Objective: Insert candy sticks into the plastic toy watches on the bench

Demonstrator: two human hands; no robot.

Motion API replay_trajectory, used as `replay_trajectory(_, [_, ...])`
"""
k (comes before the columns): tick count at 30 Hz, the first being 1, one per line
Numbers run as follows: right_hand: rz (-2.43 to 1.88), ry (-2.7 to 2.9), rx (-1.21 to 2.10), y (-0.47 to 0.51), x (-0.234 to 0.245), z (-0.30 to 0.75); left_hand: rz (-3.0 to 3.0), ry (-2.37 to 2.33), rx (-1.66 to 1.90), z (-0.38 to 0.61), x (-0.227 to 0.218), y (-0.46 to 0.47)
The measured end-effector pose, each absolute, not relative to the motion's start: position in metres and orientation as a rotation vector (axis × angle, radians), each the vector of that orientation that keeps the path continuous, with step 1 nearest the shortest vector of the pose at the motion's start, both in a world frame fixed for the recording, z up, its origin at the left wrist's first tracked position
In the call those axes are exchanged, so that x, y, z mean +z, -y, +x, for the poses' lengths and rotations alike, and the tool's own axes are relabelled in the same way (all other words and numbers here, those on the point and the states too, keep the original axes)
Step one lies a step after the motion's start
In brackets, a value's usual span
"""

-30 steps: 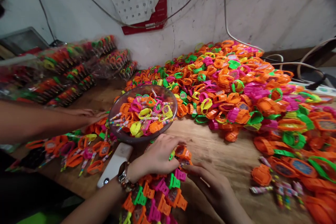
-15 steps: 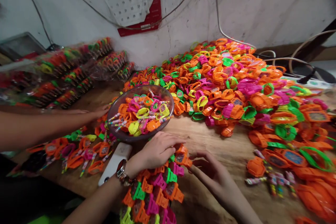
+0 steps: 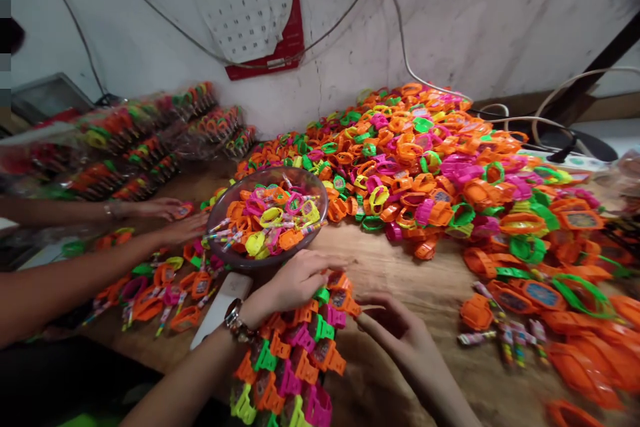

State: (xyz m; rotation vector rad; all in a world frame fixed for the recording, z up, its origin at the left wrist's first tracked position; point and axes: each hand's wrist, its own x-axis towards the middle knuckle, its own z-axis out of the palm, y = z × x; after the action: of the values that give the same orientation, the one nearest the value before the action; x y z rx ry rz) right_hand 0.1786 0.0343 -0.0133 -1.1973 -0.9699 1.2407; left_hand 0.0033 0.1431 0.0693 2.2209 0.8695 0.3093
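Observation:
A bundle of toy watches (image 3: 295,360) in orange, green, pink and yellow hangs in overlapping rows at the near edge of the table. Over its top end lies my left hand (image 3: 297,279), closed on the uppermost watches, with a wristwatch and a beaded bracelet on the wrist. My right hand (image 3: 400,330) is at the bundle's right side. Its thumb and forefinger are apart, with the thumb tip by the corner of an orange toy watch (image 3: 344,299). Its other fingers are bent and partly hidden.
A bowl (image 3: 215,213) of toy watches and candy-like sticks stands behind my left hand, with a white phone (image 3: 227,297) nearby. A large heap of toy watches (image 3: 400,167) covers the back right. Other people's arms (image 3: 90,260) reach in from the left beside bagged watches (image 3: 150,140).
The view has shifted slightly. Another person's hand with an orange toy watch now shows at the left. My hands stay about the same on the bundle.

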Motion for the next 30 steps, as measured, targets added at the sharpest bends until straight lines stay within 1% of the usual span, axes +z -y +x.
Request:
replay_trajectory(4, [-1.213,0.883,1.150,-0.040,-0.021,0.168,1.917,-0.985,0.609,-0.020,0.089,-0.132])
replay_trajectory(7, [-1.172,0.884,1.130,-0.046,-0.020,0.150,1.904,-1.187,0.712,-0.050,0.095,-0.110])
replay_trajectory(10, [-1.194,0.882,1.106,-0.053,-0.022,0.134,2.062,-1.329,0.562,-0.074,0.083,-0.080])
replay_trajectory(14, [-1.231,0.790,1.047,-0.060,-0.029,0.122,2.317,-1.367,0.310,-0.084,0.052,-0.051])
replay_trajectory(17, [-1.237,0.764,0.977,-0.064,-0.027,0.114,2.382,-1.428,0.321,-0.080,0.041,-0.046])
replay_trajectory(22, [-1.263,0.773,0.873,-0.070,-0.015,0.110,2.291,-1.531,0.396,-0.061,0.039,-0.046])
replay_trajectory(26, [-1.224,0.785,0.952,-0.078,-0.013,0.131,2.077,-1.540,0.542,-0.044,0.029,-0.028])
replay_trajectory(30, [-1.138,0.685,1.221,-0.087,-0.019,0.169,1.712,-1.381,0.766,-0.035,0.025,-0.014])
